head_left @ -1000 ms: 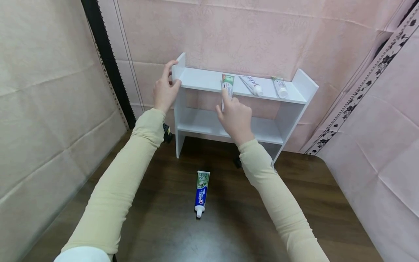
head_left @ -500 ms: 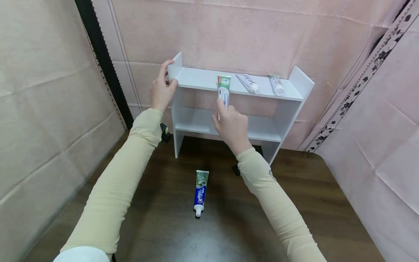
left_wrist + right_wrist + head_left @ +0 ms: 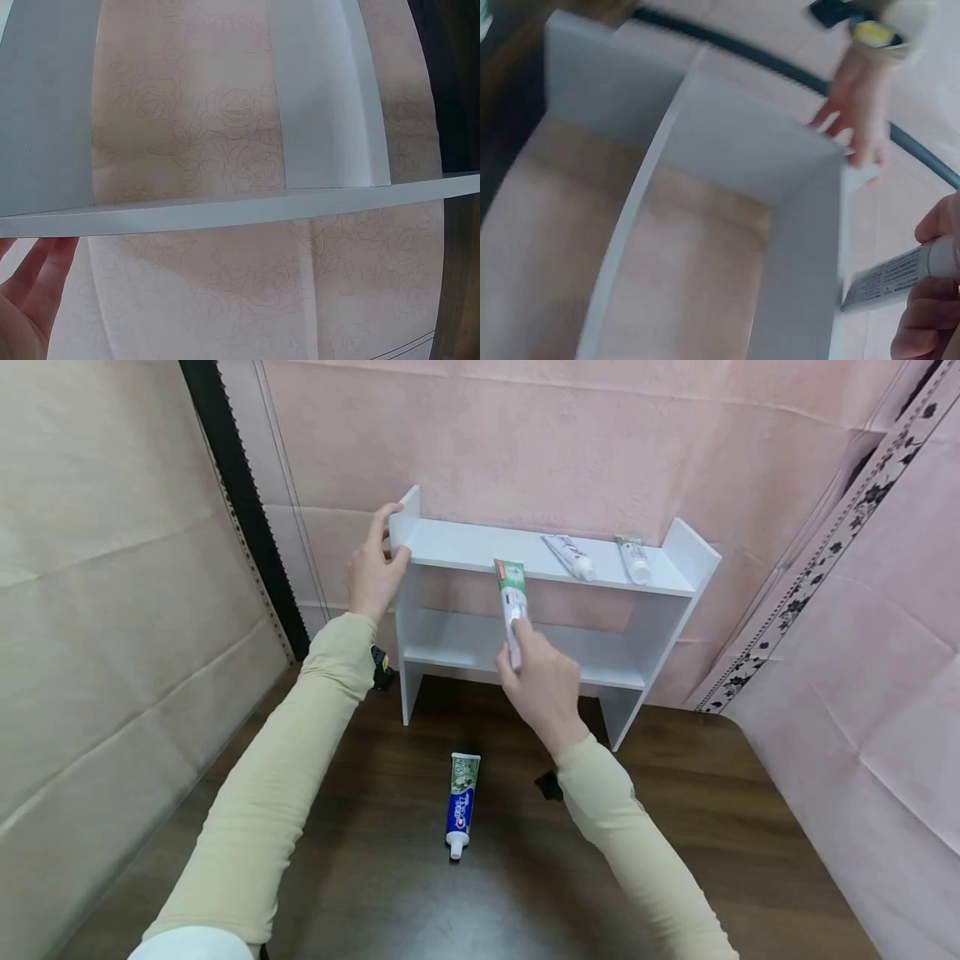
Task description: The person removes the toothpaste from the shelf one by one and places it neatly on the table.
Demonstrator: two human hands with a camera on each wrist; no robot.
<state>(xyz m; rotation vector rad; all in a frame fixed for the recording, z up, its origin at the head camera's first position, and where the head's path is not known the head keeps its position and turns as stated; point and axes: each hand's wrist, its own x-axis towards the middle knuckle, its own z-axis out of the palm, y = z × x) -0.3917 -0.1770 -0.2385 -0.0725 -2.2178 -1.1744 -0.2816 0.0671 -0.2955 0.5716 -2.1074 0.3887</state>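
Note:
My left hand (image 3: 373,572) grips the left side panel of a small white two-tier shelf (image 3: 461,545), its fingers at the panel's outer side and upper edge. The right hand (image 3: 543,689) pinches a green-and-white toothpaste tube (image 3: 512,597) by its cap end. This tube slants in front of the shelf, its flat green end near the top board's front edge. In the right wrist view small print shows on the tube (image 3: 889,281). Two more toothpaste tubes, a white one (image 3: 570,557) and a white-and-green one (image 3: 633,560), lie on the top board. A blue-and-green toothpaste tube (image 3: 462,797) lies on the table.
The shelf stands at the back of a dark wooden table (image 3: 360,860), close to a pink cloth backdrop (image 3: 570,443). Pale cloth walls (image 3: 112,568) enclose the left and right sides. The lower board (image 3: 457,639) sits under the top one.
My right hand has drawn the green-and-white toothpaste tube off the top board, toward me and downward, and the tube now tilts. The left hand keeps its grip on the shelf.

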